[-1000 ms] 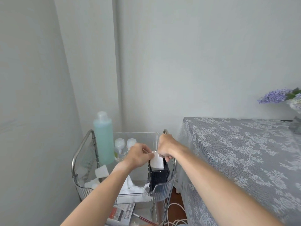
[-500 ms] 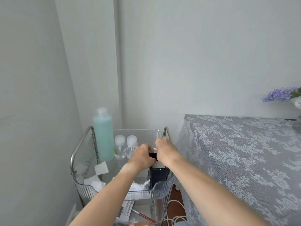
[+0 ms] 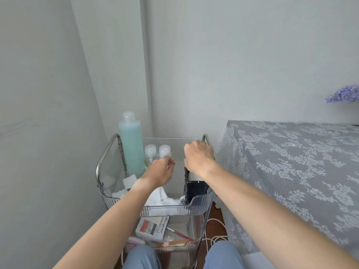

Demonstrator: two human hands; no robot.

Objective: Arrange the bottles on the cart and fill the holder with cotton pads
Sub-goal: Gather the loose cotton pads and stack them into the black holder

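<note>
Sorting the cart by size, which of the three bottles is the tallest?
The tall translucent plastic bottle of blue-green liquid at the cart's far left corner; the two small clear bottles with white caps beside it stand far shorter.

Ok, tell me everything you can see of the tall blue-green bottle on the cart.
The tall translucent plastic bottle of blue-green liquid stands upright in the far left corner of the clear plastic cart tray, against the metal side handle. It is a slim cylinder, nearly full, with a frosted cap on top. Two small clear bottles with white caps stand just to its right. Neither hand touches it.
</note>
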